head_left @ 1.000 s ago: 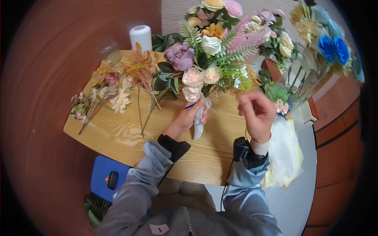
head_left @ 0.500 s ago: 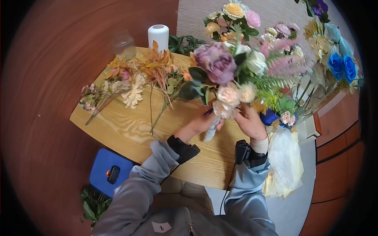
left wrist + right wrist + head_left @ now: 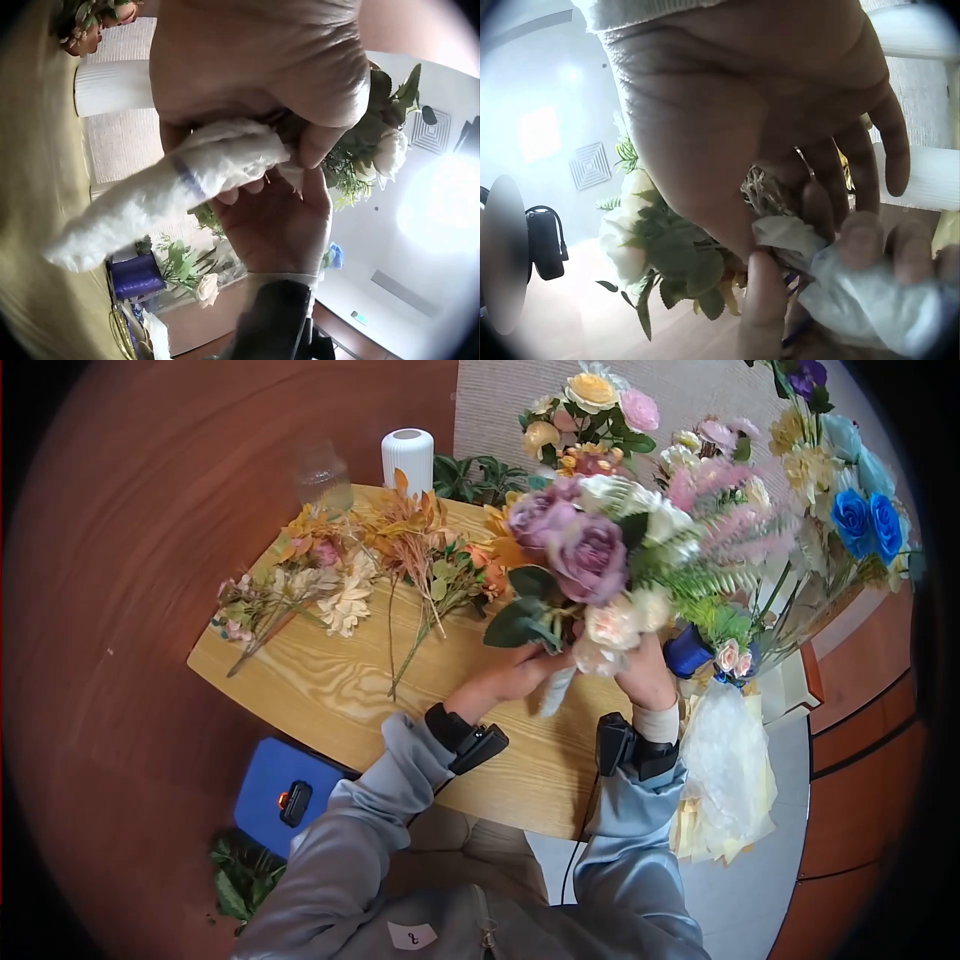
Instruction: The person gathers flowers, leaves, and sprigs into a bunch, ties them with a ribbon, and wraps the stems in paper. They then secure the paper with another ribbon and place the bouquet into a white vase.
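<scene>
Purple, white and peach flowers with green leaves form a bouquet (image 3: 588, 558) above the table (image 3: 330, 685). Its stems end in a white wrapped handle (image 3: 556, 692), (image 3: 165, 195), tilted below the blooms. My left hand (image 3: 505, 678) grips the bouquet around the top of this handle. Just under the blooms, my right hand (image 3: 648, 675) curls its thumb and index finger around the bare stems, its other fingers more extended in the right wrist view. The blooms hide part of both hands in the head view.
Loose flower sprigs (image 3: 345, 600) lie on the table's left half. A white ribbed vase (image 3: 407, 460) and a glass jar (image 3: 325, 482) stand at the back. Blue roses (image 3: 868, 525), a blue ribbon roll (image 3: 687, 652) and pale wrapping sheets (image 3: 722, 770) are at the right.
The bouquet has shifted right and turned, showing another purple rose. My right hand, at first raised beside it, has come in and taken hold of the stems. My left hand has kept its grip.
</scene>
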`<move>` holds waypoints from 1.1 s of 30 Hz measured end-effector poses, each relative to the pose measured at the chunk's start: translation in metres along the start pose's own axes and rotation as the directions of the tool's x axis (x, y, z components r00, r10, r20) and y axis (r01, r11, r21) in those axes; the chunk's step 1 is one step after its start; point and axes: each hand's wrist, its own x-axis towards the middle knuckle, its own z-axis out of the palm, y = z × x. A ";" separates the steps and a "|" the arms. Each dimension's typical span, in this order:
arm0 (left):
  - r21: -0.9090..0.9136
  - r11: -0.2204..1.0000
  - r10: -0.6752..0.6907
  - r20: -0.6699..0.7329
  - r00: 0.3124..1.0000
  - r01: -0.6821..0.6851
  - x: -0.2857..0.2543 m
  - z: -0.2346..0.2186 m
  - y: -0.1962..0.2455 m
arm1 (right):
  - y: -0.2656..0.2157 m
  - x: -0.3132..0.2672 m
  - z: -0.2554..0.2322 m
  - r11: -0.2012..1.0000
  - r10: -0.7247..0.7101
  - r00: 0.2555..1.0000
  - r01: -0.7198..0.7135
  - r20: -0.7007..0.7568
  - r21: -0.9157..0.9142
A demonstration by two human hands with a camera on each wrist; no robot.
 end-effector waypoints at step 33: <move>0.903 0.429 -0.020 0.049 0.999 -0.036 -0.021 -0.035 -0.007 | 0.153 -0.003 0.011 0.994 -0.080 0.996 0.082 0.029 -0.072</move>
